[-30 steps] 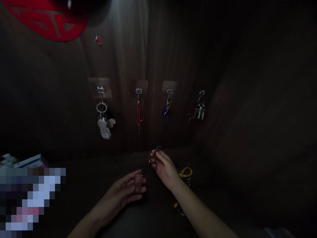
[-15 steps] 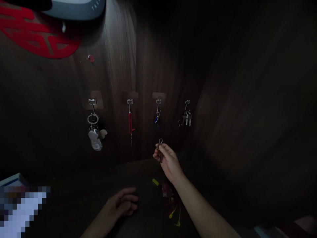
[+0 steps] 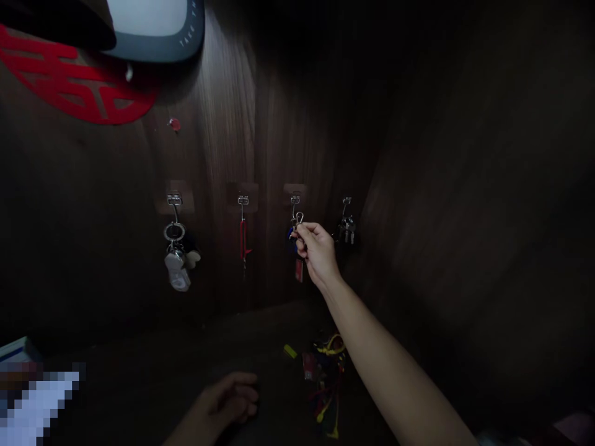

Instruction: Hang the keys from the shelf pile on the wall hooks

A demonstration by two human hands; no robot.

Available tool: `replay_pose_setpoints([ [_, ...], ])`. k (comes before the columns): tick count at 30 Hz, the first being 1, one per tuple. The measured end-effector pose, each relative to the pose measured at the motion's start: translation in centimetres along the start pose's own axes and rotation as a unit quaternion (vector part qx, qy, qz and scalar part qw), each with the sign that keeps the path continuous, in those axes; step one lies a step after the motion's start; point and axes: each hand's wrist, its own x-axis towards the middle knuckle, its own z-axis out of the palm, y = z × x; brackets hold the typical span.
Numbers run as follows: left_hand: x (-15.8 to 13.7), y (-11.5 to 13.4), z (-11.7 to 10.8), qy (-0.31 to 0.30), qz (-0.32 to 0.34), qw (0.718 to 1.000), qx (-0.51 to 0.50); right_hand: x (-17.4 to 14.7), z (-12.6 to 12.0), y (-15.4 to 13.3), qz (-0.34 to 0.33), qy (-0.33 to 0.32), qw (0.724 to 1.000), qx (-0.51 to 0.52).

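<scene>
My right hand (image 3: 320, 253) is pinched on a metal snap clip (image 3: 300, 217), held up at the third wall hook (image 3: 295, 200). A small red tag (image 3: 299, 271) hangs below the fingers, seemingly from the same clip. Beside my fingertips a blue item (image 3: 291, 234) hangs on that hook, partly hidden by the hand. Whether the clip touches the hook, I cannot tell. My left hand (image 3: 233, 399) hovers low over the dark shelf, fingers loosely apart and holding nothing. Between the hands lie a bundle of coloured cords (image 3: 325, 396), a red card-like piece (image 3: 308, 366) and a yellow piece (image 3: 290, 351).
Other hooks carry a ring with grey fobs (image 3: 177, 266), a red strap (image 3: 243, 238) and a bunch of keys (image 3: 348, 230). Above left are a cap (image 3: 153, 31) and a red paper cut-out (image 3: 93, 102). A box (image 3: 21, 351) stands at far left.
My right hand has risen with the clip from below the third hook up to it, and the red tag now shows beneath. My left hand stays low and open. The view has tilted slightly.
</scene>
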Motion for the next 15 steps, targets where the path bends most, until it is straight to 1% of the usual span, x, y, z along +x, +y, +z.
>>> replay_pose_setpoints([
  [5, -0.1, 0.0, 0.1, 0.006, 0.006, 1.000, 0.004, 0.4, 0.0, 0.8, 0.015, 0.020, 1.000, -0.012],
  [9, 0.0, -0.1, 0.2, 0.004, 0.004, 1.000, 0.001, -0.2, -0.4, 1.3, 0.050, 0.026, 0.998, -0.018],
  [15, 0.0, 0.1, 0.2, 0.001, -0.003, 1.000, 0.003, -1.4, -1.7, 2.0, 0.091, 0.003, 0.996, 0.021],
])
